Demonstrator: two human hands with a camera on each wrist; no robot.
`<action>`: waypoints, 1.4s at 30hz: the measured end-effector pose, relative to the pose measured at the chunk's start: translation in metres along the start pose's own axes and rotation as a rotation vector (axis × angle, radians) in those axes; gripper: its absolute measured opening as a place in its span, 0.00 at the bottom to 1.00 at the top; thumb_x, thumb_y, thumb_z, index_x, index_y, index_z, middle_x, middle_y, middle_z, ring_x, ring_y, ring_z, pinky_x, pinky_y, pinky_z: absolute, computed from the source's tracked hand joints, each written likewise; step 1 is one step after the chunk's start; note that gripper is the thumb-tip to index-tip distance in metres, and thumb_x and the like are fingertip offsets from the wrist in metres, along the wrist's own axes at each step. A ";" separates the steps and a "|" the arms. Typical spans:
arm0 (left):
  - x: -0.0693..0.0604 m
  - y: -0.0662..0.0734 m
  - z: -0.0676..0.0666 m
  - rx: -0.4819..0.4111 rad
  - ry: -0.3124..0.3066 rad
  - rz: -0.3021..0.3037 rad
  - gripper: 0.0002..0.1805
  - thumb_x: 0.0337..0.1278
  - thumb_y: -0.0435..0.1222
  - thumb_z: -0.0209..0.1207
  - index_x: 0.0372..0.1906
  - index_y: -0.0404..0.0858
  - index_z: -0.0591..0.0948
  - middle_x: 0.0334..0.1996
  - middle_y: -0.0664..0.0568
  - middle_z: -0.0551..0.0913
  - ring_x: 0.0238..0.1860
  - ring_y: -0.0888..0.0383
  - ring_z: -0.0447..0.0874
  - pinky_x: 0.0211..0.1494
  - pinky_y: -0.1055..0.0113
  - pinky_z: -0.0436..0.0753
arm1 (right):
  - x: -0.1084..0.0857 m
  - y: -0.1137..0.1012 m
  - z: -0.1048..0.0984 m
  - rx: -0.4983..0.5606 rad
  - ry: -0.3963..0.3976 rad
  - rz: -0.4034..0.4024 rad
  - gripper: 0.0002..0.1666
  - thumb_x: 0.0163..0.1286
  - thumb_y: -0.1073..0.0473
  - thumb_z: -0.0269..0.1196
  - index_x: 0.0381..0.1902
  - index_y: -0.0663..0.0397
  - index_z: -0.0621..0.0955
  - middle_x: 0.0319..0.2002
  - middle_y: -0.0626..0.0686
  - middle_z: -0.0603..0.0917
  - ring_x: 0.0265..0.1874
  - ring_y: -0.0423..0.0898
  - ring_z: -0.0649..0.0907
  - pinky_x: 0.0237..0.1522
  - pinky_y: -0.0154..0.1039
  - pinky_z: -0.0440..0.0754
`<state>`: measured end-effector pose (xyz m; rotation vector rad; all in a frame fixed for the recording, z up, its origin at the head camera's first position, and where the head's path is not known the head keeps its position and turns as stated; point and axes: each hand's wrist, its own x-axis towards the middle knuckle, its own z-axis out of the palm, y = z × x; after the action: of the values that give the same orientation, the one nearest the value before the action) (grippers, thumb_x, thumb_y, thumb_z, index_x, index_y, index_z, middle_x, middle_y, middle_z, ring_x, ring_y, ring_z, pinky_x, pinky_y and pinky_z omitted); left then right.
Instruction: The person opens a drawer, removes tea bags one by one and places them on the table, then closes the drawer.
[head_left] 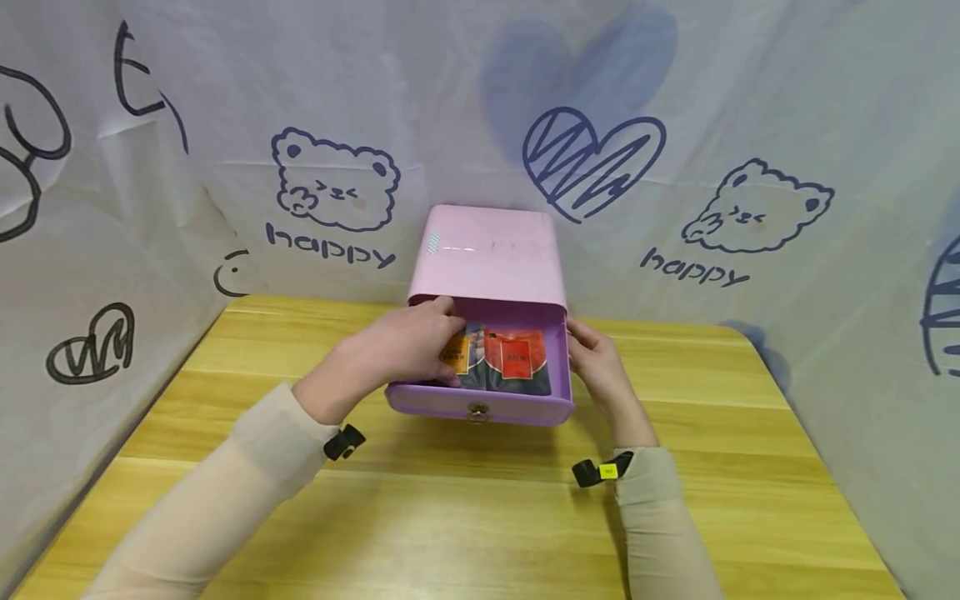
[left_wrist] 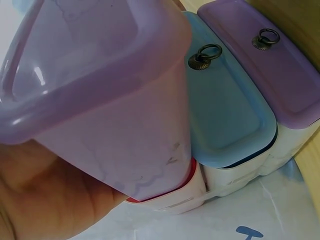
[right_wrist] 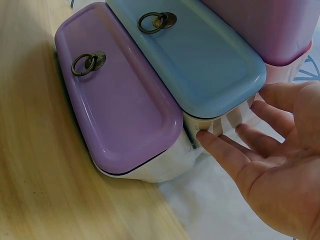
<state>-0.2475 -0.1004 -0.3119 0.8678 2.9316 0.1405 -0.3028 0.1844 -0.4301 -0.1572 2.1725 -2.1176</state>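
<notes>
Head view, lower centre: you have passage above the wooden tabletop (head_left: pixel 450 533); the purple drawer (head_left: pixel 435 402) and pink cabinet (head_left: pixel 495 262) block the middle, the doodled backdrop (head_left: pixel 457 92) the top.

Table (head_left: pixel 450 525): yellowish wood grain, far right corner rounded. White cloth (head_left: pixel 465 100) hangs behind it and along both sides, lightly creased. Back cloth carries left bear drawing (head_left: pixel 337 179) and right bear drawing (head_left: pixel 761 208), each above "happy" lettering (head_left: pixel 330 246). Between the bears: dark-blue hatched heart (head_left: pixel 596 162), overlapped by solid paler heart (head_left: pixel 577 83). Black hatched heart (head_left: pixel 90 343) marks the left side.
</notes>
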 end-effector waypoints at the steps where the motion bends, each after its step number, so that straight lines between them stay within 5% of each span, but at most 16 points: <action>1: 0.000 0.000 0.000 0.004 0.008 0.004 0.37 0.49 0.52 0.78 0.59 0.34 0.82 0.59 0.41 0.77 0.54 0.49 0.80 0.62 0.51 0.83 | 0.000 0.000 0.000 0.002 0.001 0.001 0.30 0.82 0.61 0.53 0.77 0.66 0.67 0.74 0.66 0.70 0.51 0.35 0.83 0.57 0.31 0.82; 10: -0.007 0.002 0.000 0.090 0.112 0.029 0.20 0.50 0.44 0.79 0.44 0.38 0.87 0.45 0.48 0.81 0.38 0.54 0.81 0.41 0.54 0.87 | 0.000 0.001 0.000 -0.005 -0.005 -0.001 0.30 0.82 0.59 0.54 0.77 0.65 0.67 0.75 0.65 0.69 0.53 0.36 0.83 0.58 0.31 0.82; 18: -0.009 0.002 -0.001 0.098 0.159 0.053 0.20 0.50 0.41 0.79 0.46 0.38 0.87 0.39 0.50 0.79 0.37 0.55 0.80 0.39 0.56 0.87 | 0.000 0.003 -0.001 0.001 -0.002 0.004 0.30 0.83 0.60 0.53 0.77 0.64 0.67 0.74 0.64 0.70 0.52 0.35 0.83 0.57 0.32 0.82; 29: -0.009 -0.011 -0.001 -0.115 0.173 0.094 0.29 0.48 0.37 0.80 0.58 0.37 0.84 0.46 0.50 0.79 0.46 0.54 0.80 0.52 0.59 0.84 | 0.001 0.000 0.000 -0.003 -0.002 0.002 0.30 0.82 0.59 0.54 0.77 0.64 0.66 0.75 0.64 0.69 0.58 0.41 0.81 0.59 0.32 0.82; 42: -0.013 -0.021 0.001 -0.344 0.186 0.161 0.25 0.55 0.32 0.75 0.57 0.36 0.81 0.51 0.48 0.84 0.49 0.53 0.82 0.57 0.57 0.84 | 0.002 0.001 0.000 0.009 0.000 0.002 0.29 0.82 0.60 0.53 0.76 0.65 0.68 0.74 0.65 0.71 0.51 0.35 0.83 0.56 0.31 0.83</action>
<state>-0.2484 -0.1251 -0.3150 1.0776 2.8636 0.7486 -0.3044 0.1843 -0.4313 -0.1549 2.1618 -2.1260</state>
